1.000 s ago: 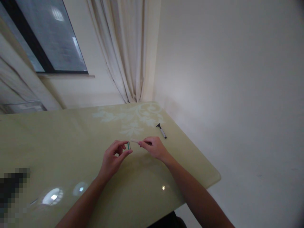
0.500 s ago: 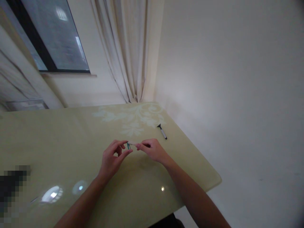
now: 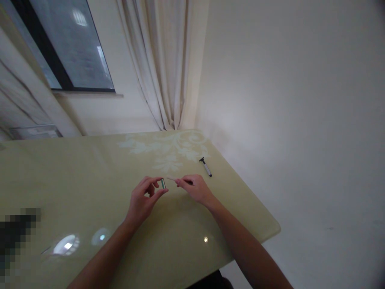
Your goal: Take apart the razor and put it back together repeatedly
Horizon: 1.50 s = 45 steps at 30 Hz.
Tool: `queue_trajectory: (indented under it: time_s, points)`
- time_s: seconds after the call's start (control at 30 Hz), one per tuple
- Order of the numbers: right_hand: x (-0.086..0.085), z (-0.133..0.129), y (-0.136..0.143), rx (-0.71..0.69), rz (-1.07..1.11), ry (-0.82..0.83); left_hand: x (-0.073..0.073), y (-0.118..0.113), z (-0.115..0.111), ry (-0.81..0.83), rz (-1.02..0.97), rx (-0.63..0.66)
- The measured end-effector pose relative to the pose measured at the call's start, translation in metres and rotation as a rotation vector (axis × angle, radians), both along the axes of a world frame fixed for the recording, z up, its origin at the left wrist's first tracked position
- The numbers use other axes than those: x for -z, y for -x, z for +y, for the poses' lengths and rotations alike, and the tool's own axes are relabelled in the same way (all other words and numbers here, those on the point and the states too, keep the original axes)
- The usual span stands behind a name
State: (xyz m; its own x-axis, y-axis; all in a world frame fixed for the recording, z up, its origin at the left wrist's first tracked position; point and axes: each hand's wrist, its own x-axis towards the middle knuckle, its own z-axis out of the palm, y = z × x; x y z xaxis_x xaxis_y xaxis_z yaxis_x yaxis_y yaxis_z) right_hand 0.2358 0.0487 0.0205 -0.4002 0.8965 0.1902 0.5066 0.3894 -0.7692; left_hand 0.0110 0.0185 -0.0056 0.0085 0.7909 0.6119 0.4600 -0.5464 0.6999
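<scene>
Between the thumb and fingertips of my left hand (image 3: 145, 196) is a small narrow piece with a green stripe (image 3: 163, 183), held upright by its two ends; it looks like a razor head. My right hand (image 3: 195, 188) pinches a thin pale stick, apparently a cotton swab (image 3: 171, 178), whose tip points left at the green-striped piece with a small gap between them. Farther back and to the right, a razor (image 3: 205, 167) with a black head and grey handle lies on the table (image 3: 240, 208).
A plain wall (image 3: 285, 120) runs along the table's right side. Behind it hang beige curtains (image 3: 165, 60) beside a dark-framed window (image 3: 75, 48). A blurred-out dark object (image 3: 18, 233) is at the left edge.
My right hand has drawn the stick slightly up and to the right, away from the green-striped piece. The left hand has kept its hold with hardly any movement.
</scene>
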Motion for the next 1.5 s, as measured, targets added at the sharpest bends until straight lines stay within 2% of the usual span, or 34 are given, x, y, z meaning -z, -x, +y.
queue_trajectory:
  time_s: [0.13,0.3,0.43,0.57,0.73,0.87,1.03,1.17,1.3,1.43,1.5]
  points:
    - [0.001,-0.002,0.003,-0.041,0.079,0.037,0.000,-0.001,0.000,-0.001,-0.002,0.005]
    - [0.002,0.000,0.001,0.029,0.057,0.016,0.001,0.000,0.001,-0.005,0.008,0.009]
    - [0.000,-0.002,0.001,-0.052,0.100,0.038,0.001,0.001,0.001,-0.015,0.019,0.000]
    - [0.000,-0.002,0.000,-0.005,0.085,0.027,-0.001,0.001,0.000,-0.019,0.017,-0.018]
    - [0.001,-0.003,0.000,-0.088,0.099,0.020,0.000,0.001,0.000,-0.029,0.011,0.002]
    - [0.000,-0.003,-0.001,-0.042,0.080,0.025,-0.001,0.001,-0.001,-0.035,0.006,-0.010]
    - [-0.002,-0.003,-0.002,-0.127,0.093,0.093,-0.001,0.001,0.000,-0.048,0.007,-0.004]
    - [-0.002,-0.002,-0.003,-0.081,0.077,0.069,0.000,0.002,0.002,-0.026,0.015,0.003]
    - [-0.003,-0.002,-0.005,-0.142,0.101,0.124,-0.001,0.003,0.001,-0.034,0.007,0.010]
    - [-0.003,0.001,-0.009,-0.066,0.077,0.094,-0.003,0.004,0.000,-0.031,0.005,0.016]
    - [-0.004,0.001,-0.010,-0.087,0.101,0.107,-0.003,0.004,-0.001,-0.033,0.005,0.021]
